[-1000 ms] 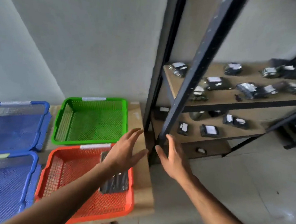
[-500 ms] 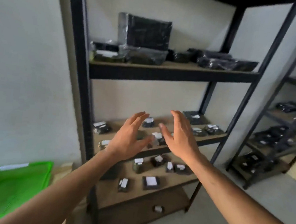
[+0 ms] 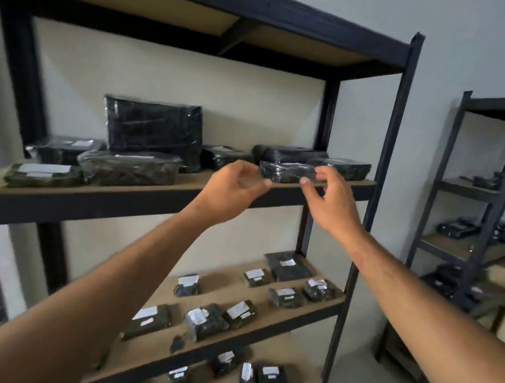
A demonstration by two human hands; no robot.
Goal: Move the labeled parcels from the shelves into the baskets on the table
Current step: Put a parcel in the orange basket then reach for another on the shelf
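2 hands, left hand (image 3: 233, 186) and right hand (image 3: 330, 199), have risen from the lower shelves to frame centre, fingers spread and empty around a flat black plastic-wrapped parcel (image 3: 288, 172) resting on the upper wooden shelf (image 3: 140, 188), so pickup looks imminent.

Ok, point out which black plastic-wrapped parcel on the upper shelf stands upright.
The large black plastic-wrapped parcel leaning against the wall at the back left of the upper wooden shelf. It stands on edge; the other parcels there lie flat.

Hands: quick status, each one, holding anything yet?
Left hand: open, fingers curled, at the left end of the parcel, no grip yet.
Right hand: open, fingertips at the parcel's right end, not closed on it.
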